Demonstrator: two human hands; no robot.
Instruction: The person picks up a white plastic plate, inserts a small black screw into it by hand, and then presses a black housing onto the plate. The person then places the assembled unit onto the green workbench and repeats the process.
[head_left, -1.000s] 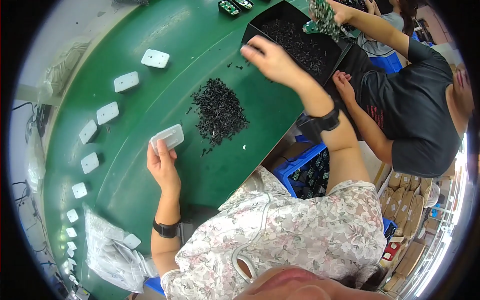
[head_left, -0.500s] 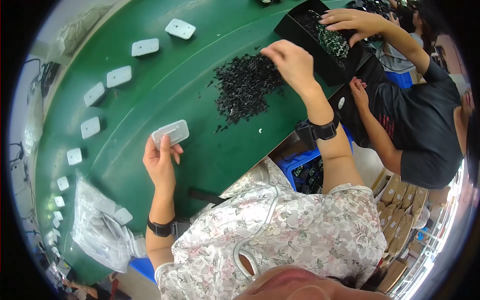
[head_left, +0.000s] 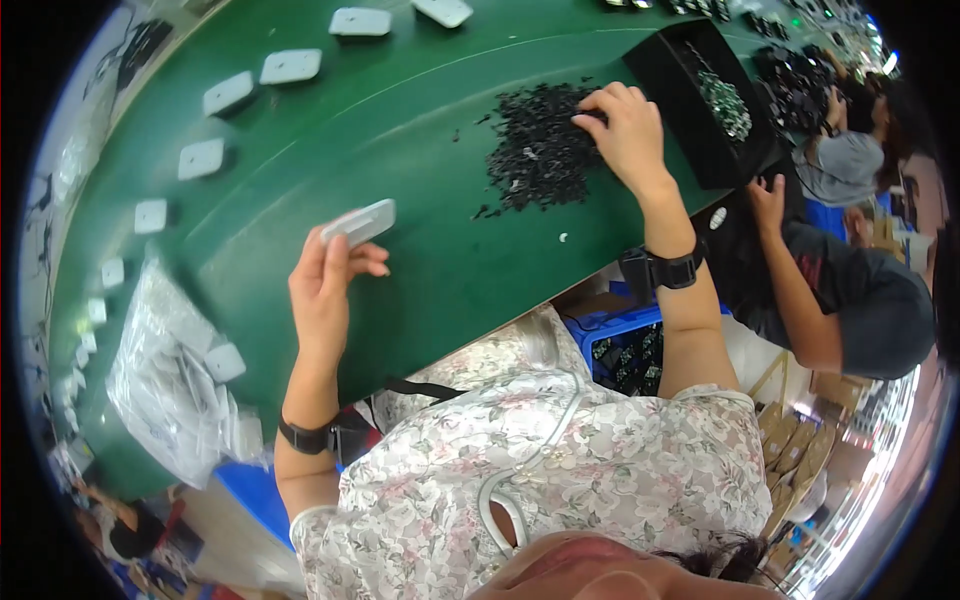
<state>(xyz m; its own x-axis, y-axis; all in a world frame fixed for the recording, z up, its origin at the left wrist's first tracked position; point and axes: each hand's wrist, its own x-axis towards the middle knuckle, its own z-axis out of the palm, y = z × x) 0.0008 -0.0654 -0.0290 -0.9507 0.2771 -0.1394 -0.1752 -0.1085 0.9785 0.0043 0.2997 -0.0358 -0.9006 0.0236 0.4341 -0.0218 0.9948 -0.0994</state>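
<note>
My left hand [head_left: 322, 275] grips a white plastic housing [head_left: 362, 222] by one end, thumb on its near side. The housing is a shallow rounded rectangle, tilted so that its edge shows, held above the green table [head_left: 430, 290]. At the right edge of a heap of small black parts [head_left: 535, 150] is my right hand [head_left: 632, 135], its thumb and fingertips pinched together. Whatever lies between those fingertips is hidden or too small to make out.
A black box [head_left: 660, 70] with green and silvery parts stands right of the heap. More white housings [head_left: 290, 66] line the table's far left side. A clear plastic bag [head_left: 165, 370] lies at left, and a blue crate [head_left: 625, 325] below the edge. A co-worker's arm [head_left: 800, 290] is at right.
My view has shifted, so the table's things sit farther right or higher. The housing in my left hand has tipped more edge-on. The co-worker's hand has left the black box.
</note>
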